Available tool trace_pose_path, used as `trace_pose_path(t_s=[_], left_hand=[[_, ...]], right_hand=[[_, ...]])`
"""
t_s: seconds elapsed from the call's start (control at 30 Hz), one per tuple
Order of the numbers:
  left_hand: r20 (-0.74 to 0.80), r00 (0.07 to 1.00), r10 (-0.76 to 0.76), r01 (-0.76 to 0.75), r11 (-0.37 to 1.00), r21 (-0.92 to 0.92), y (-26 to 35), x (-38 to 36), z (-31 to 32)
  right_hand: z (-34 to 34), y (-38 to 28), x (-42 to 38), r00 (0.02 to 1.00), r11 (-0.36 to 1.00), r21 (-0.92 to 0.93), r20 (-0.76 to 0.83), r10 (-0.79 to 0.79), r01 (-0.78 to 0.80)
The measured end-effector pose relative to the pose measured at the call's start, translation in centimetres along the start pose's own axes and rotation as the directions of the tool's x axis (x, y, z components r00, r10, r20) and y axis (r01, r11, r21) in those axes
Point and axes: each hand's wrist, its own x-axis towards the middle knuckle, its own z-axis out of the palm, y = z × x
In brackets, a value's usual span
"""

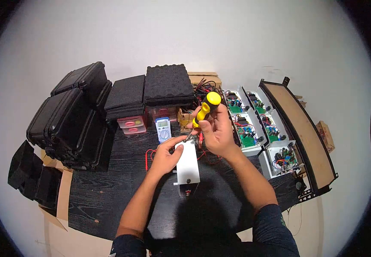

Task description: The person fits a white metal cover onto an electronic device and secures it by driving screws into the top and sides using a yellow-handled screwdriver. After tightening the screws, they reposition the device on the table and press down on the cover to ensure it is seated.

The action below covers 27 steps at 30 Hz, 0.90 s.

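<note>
My right hand (219, 133) is wrapped round a yellow and black screwdriver (203, 112), tilted with its shaft pointing down and left. The tip meets the far end of a white metal box (188, 165) that stands on the black table in front of me. My left hand (169, 153) grips that far end, its fingers close to the screwdriver tip. A dark round fitting (188, 180) shows on the box's near end, above a dark front panel. Whether a screw sits under the tip is hidden by my fingers.
Behind the box stands a blue multimeter (164, 129). Black cases (72, 115) are stacked at left, and black foam sheets (168, 83) lie on pink drawers (132, 124). At right are several white boxes with circuit boards (247, 132) and a long framed panel (299, 130).
</note>
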Motion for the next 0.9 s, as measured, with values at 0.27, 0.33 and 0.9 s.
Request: trace_pose_path(t_s=[0.27, 0.33, 0.9], left_hand=[[-0.024, 0.999, 0.042, -0.041, 0.999, 0.034, -0.2, 0.1, 0.0], [-0.006, 1.000, 0.014, -0.014, 0.999, 0.034, -0.4, 0.1, -0.1], [0.226, 0.942, -0.247, 0.331, 0.788, -0.519, -5.3, 4.1, 1.2]], right_hand=[[0.1, 0.2, 0.1, 0.999, 1.000, -0.001, 0.033, 0.027, -0.027], [0.1, 0.2, 0.1, 0.998, 0.999, -0.013, 0.041, 0.053, -0.052], [1.5, -0.3, 2.2, 0.978, 0.957, 0.219, -0.051, 0.204, -0.188]])
